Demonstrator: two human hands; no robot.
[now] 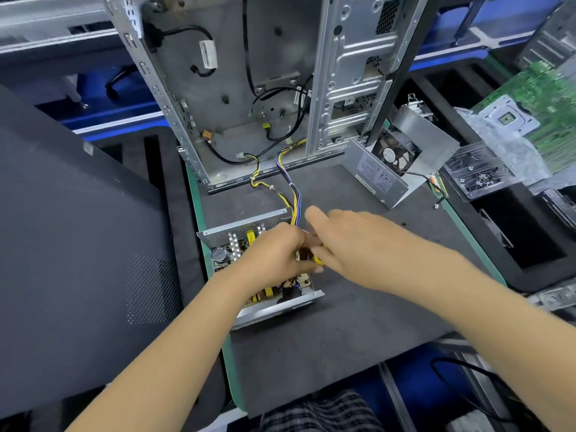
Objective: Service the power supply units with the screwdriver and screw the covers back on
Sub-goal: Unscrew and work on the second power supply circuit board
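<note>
An open power supply unit (237, 244) lies on the dark mat with its coils and capacitors showing. Its yellow and purple wire bundle (293, 194) runs up into the case. My left hand (271, 254) rests over the unit's inside, fingers curled together. My right hand (346, 244) meets it from the right, closed on a yellow-handled screwdriver (318, 258), of which only a bit of handle shows. The tip is hidden by my hands. The unit's cover with its fan (396, 154) lies apart at the back right.
An empty metal computer case (237, 88) stands upright behind the unit. A black side panel (78, 244) fills the left. A clear tray of screws (480, 176) and a green circuit board (548, 101) sit at the right. The mat's green edge (473, 238) runs along the right.
</note>
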